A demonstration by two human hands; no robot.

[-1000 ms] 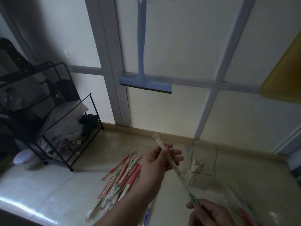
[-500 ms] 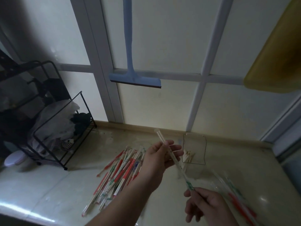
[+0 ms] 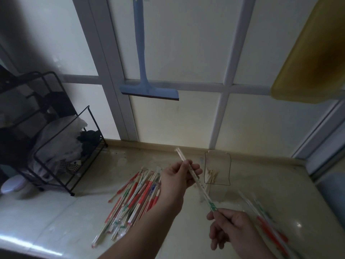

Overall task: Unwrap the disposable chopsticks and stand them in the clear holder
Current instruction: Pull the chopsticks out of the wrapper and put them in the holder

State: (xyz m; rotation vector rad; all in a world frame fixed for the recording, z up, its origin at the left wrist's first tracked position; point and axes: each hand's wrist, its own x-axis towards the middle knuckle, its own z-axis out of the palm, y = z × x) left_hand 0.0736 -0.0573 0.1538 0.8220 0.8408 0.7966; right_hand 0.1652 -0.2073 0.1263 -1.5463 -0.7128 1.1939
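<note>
Bamboo-pale and still sleeved in clear plastic, one pair of wrapped chopsticks (image 3: 196, 181) stretches between two hands above the worktop (image 3: 261, 174). The left hand (image 3: 179, 176) pinches it near the upper end, its grip clamped on the wrapper with fingers curled round; the right hand (image 3: 230, 226) clamps the lower end, just below a green printed band. One clear holder (image 3: 217, 170) stands on the worktop just beyond the left hand, near the wall — a few bare chopsticks (image 3: 211, 175) lean inside it, too blurred to count exactly. One loose pile of wrapped pairs (image 3: 134, 199), red, green and blue printed, lies fanned under the left forearm; well over a dozen, though the overlap defeats a firm count. A second, smaller heap of wrappers (image 3: 267, 221) lies to the right of the right hand. One black wire rack (image 3: 61, 146) stands at the left, and one blue squeegee (image 3: 147, 90) hangs on the window.
</note>
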